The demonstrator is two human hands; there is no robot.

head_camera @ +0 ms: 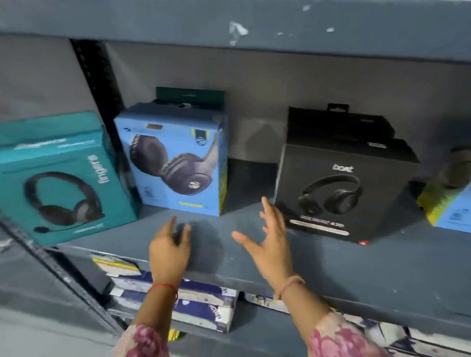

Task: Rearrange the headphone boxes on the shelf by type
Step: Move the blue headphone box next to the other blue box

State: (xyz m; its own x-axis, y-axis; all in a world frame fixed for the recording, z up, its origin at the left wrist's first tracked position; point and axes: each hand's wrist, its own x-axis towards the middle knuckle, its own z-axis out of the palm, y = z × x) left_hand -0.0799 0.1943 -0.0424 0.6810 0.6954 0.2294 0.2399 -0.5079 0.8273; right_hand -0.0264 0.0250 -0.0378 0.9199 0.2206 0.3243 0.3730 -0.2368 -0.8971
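On the grey shelf [346,265] stand several headphone boxes. A teal box [61,179] leans at the far left. A light blue box [177,160] stands right of it, with a dark green box [192,93] behind. A black box [341,187] sits further right, another black one [342,123] behind it. A second light blue box [464,204] is cut off at the right edge. My left hand [169,247] hovers over the shelf front below the blue box, fingers loosely curled, holding nothing. My right hand [266,237] is spread open beside the black box, touching nothing.
A black perforated upright [98,104] separates the teal box from the blue one. The shelf above [245,21] overhangs the boxes. Below, the lower shelf holds stacked blue and white boxes [204,306]. A bare gap of shelf lies between the blue box and the black box.
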